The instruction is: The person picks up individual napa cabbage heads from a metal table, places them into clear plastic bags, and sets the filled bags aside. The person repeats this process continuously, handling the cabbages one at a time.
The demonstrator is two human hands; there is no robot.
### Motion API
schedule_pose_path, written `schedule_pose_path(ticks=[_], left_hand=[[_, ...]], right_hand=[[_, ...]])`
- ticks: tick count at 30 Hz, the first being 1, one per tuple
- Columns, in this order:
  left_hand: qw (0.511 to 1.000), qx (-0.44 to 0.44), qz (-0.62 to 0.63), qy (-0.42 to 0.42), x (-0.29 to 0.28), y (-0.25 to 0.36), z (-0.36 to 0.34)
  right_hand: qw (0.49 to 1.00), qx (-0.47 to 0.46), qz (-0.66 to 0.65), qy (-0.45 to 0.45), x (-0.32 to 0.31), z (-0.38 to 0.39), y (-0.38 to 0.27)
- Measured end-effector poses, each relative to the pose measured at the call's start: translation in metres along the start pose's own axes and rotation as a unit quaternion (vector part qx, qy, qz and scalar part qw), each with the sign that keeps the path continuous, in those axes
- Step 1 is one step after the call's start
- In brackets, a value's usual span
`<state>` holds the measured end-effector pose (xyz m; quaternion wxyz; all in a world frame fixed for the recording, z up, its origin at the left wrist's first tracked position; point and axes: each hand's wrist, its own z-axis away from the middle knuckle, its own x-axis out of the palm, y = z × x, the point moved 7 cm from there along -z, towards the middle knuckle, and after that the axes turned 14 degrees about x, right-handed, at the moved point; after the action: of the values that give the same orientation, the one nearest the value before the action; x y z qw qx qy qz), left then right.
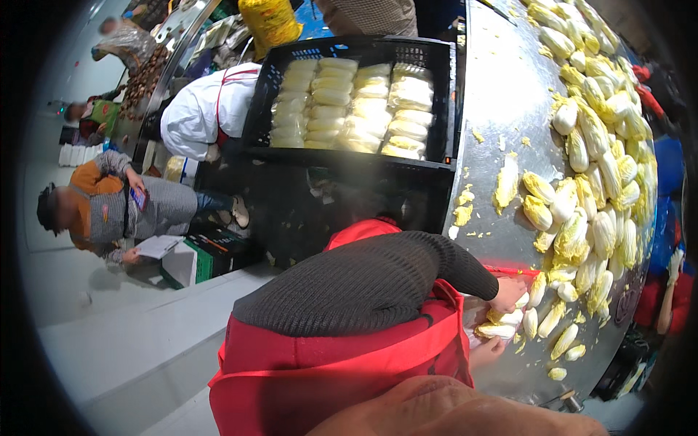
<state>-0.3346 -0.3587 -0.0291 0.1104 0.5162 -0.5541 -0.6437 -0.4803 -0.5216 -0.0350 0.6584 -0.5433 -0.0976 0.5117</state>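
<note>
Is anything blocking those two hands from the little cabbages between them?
Nothing that I can see. The left hand and right hand are close beside those cabbages; the loose pile lies farther right on the metal table.

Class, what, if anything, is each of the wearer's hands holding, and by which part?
It cannot be told: the bare left hand is at the small, oblong, yellow-white cabbages, the bare right hand beside them; any grip is unclear.
</note>
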Motion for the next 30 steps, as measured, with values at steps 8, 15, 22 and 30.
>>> schedule_pose_path(ticks=[8,15,22,30], left_hand=[[0.982,0.087,-0.162,0.037,-0.035,0.013,-0.002],[0.969,0.068,-0.201,0.124,-0.073,0.029,0.008],[0.998,0.014,0.013,0.063,-0.049,-0.001,0.011],[0.997,0.014,0.066,-0.040,-0.031,0.012,0.013]], right_hand=[[0.994,0.044,0.060,0.074,0.006,0.042,-0.058],[0.997,0.063,-0.018,-0.050,0.006,0.032,-0.049],[0.970,0.132,-0.194,-0.071,0.014,0.026,-0.006],[0.988,-0.058,0.032,0.142,0.006,-0.018,-0.019]])
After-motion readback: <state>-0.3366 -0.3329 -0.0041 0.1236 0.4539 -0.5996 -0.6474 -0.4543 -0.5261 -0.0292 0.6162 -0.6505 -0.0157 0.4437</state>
